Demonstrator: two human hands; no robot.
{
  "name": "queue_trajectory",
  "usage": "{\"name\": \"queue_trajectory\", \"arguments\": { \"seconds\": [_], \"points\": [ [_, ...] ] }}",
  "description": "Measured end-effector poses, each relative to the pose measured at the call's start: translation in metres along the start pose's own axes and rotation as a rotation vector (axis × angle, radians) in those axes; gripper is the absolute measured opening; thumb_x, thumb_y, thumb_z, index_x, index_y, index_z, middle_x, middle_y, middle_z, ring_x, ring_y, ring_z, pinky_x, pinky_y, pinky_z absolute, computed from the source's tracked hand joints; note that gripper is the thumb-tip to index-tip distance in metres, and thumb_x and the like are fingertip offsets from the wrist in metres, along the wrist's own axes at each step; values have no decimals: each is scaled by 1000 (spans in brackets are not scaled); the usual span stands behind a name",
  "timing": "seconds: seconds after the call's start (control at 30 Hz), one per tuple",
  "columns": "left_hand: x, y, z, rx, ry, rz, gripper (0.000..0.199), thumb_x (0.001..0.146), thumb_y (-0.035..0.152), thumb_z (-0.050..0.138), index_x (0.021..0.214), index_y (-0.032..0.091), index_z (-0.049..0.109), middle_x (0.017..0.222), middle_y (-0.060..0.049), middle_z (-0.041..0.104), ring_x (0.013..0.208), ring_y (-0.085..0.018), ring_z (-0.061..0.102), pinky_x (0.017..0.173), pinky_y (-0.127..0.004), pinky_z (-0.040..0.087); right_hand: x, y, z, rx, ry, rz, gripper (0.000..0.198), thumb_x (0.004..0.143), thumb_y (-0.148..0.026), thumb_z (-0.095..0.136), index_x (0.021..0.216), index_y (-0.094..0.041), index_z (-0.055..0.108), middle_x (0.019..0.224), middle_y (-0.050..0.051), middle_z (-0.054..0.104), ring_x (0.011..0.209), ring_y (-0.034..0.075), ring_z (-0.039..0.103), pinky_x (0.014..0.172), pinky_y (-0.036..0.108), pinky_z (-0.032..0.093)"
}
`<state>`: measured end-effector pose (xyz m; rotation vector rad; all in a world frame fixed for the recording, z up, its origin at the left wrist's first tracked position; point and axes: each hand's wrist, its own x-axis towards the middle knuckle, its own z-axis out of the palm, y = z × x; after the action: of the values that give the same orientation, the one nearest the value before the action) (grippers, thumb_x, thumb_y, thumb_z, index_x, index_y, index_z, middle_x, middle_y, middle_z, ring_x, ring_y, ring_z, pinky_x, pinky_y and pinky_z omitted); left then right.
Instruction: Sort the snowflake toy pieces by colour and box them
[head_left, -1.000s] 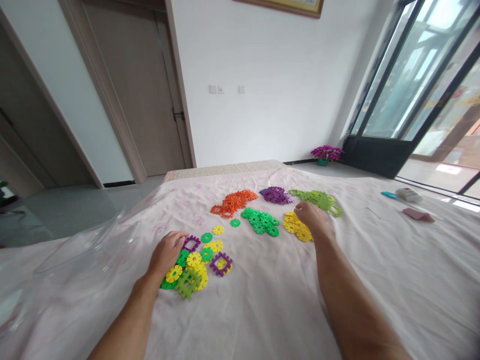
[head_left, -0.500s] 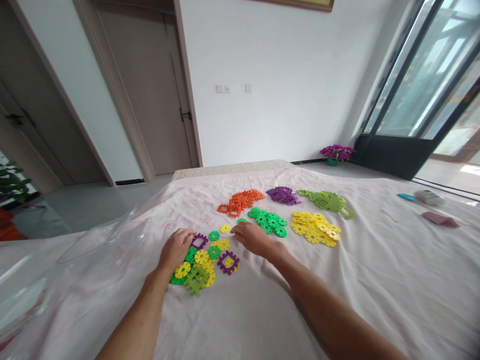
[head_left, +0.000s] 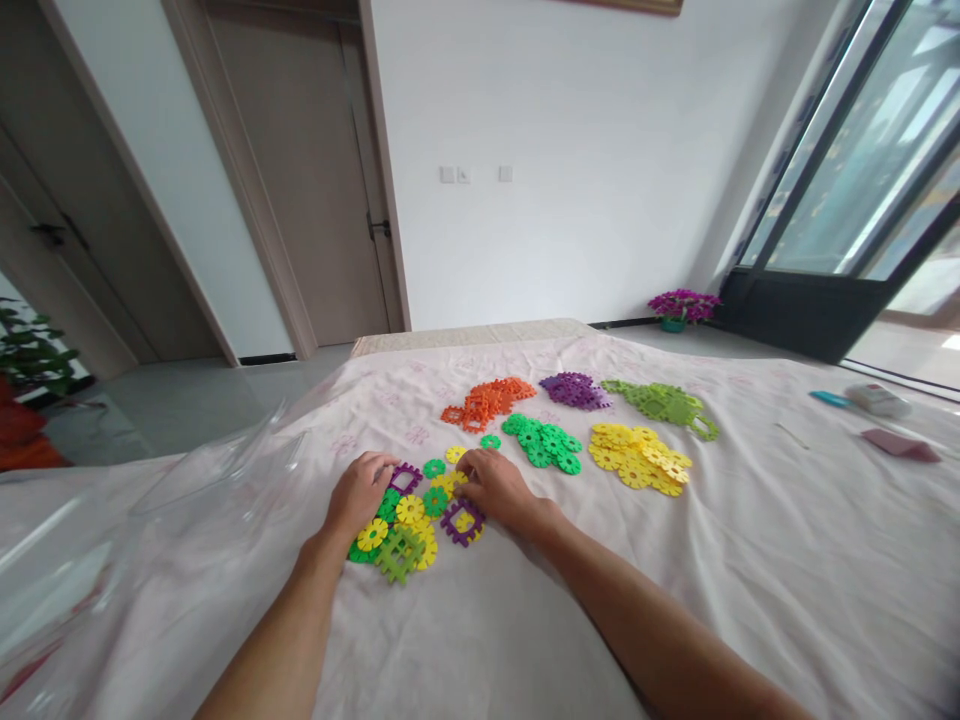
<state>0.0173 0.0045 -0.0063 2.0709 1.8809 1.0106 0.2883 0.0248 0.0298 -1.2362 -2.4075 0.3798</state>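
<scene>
On the cloth before me lies a mixed pile of plastic interlocking pieces: yellow flower-shaped discs (head_left: 410, 510), green flower-shaped discs (head_left: 435, 501), purple square frames (head_left: 462, 521) and a light-green lattice square (head_left: 400, 553). My left hand (head_left: 363, 492) rests at the pile's left edge, its loosely curved fingers beside a purple frame (head_left: 406, 479). From the right, my right hand (head_left: 496, 487) reaches the pile with thumb and fingertips apart around a yellow disc (head_left: 447, 484); part of that disc is hidden. A loose yellow disc (head_left: 455, 454) and green disc (head_left: 490, 441) lie just beyond.
Farther back are single-colour heaps: orange (head_left: 487, 402), purple (head_left: 574, 391), light green (head_left: 664, 402), green (head_left: 543, 443) and yellow (head_left: 640, 458). Clear plastic containers (head_left: 202, 490) stand at left. At far right lie a blue item (head_left: 829, 398), a white packet (head_left: 877, 400) and a pink piece (head_left: 900, 444).
My right hand has moved left, from beside the loose yellow disc onto the edge of the mixed pile. My left hand stays in place. The view has shifted slightly.
</scene>
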Motion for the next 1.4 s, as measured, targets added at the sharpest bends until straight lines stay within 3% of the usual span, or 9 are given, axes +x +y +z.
{"name": "queue_trajectory", "arguments": {
  "seconds": [0.2, 0.33, 0.63, 0.77, 0.83, 1.0, 1.23, 1.3, 1.4],
  "points": [
    [0, 1, -1, 10, 7, 2, 31, 89, 32, 44, 98, 25, 72, 111, -3, 71, 110, -21, 63, 102, -34, 48, 2, 16, -7, 93, 111, 53, 15, 89, -23, 57, 99, -22, 68, 94, 2, 72, 84, 17, 62, 70, 24, 40],
    [0, 0, -1, 13, 4, 11, 31, 90, 33, 43, 100, 25, 72, 112, -3, 71, 111, -21, 63, 102, -35, 47, 5, 49, -40, 48, 196, 99, 22, 90, -20, 53, 101, -21, 72, 104, 5, 74, 93, 18, 65, 80, 25, 44],
    [1, -6, 2, 2, -9, 14, 31, 92, 35, 43, 102, 24, 71, 114, -4, 69, 112, -21, 61, 104, -36, 45, -29, 135, -127, -211, 191, 576, 30, 85, -20, 52, 101, -23, 77, 107, 7, 75, 101, 23, 66, 79, 27, 44],
    [1, -6, 2, 6, -14, 6, 31, 92, 34, 43, 102, 24, 71, 114, -4, 69, 112, -21, 61, 104, -35, 45, -48, 144, -151, -299, 219, 817, 33, 84, -22, 53, 106, -24, 77, 111, 12, 73, 103, 29, 66, 78, 32, 45],
    [1, -6, 2, 6, -14, 4, 32, 92, 34, 43, 102, 24, 71, 113, -4, 69, 112, -21, 61, 104, -36, 45, -51, 138, -159, -348, 266, 856, 34, 85, -23, 52, 109, -24, 76, 112, 13, 73, 104, 31, 65, 78, 34, 44],
    [1, -4, 2, 7, -12, 3, 32, 92, 33, 43, 102, 23, 72, 112, -5, 69, 111, -21, 61, 104, -36, 44, -32, 102, -151, -230, 245, 523, 29, 86, -25, 52, 101, -23, 77, 100, 7, 75, 93, 23, 67, 73, 27, 44],
    [0, -2, -1, -7, 0, 2, 30, 89, 31, 45, 101, 23, 73, 112, -3, 70, 110, -20, 63, 102, -34, 46, -4, 46, -86, 125, -292, 65, 21, 76, -23, 67, 95, -22, 77, 88, 1, 75, 77, 15, 66, 66, 23, 45],
    [0, -3, 0, -13, 2, -6, 30, 89, 30, 46, 101, 23, 73, 112, -3, 70, 110, -20, 63, 101, -33, 46, -4, 30, -72, 147, -361, 12, 26, 76, -29, 72, 100, -22, 76, 91, 2, 74, 77, 15, 65, 66, 23, 44],
    [0, -5, 1, -18, 5, 3, 30, 89, 30, 46, 101, 23, 72, 111, -3, 70, 110, -20, 63, 102, -33, 46, -7, 8, -57, 86, -407, -67, 50, 68, -43, 81, 112, -23, 72, 100, 4, 71, 84, 18, 63, 68, 24, 43]
  ]
}}
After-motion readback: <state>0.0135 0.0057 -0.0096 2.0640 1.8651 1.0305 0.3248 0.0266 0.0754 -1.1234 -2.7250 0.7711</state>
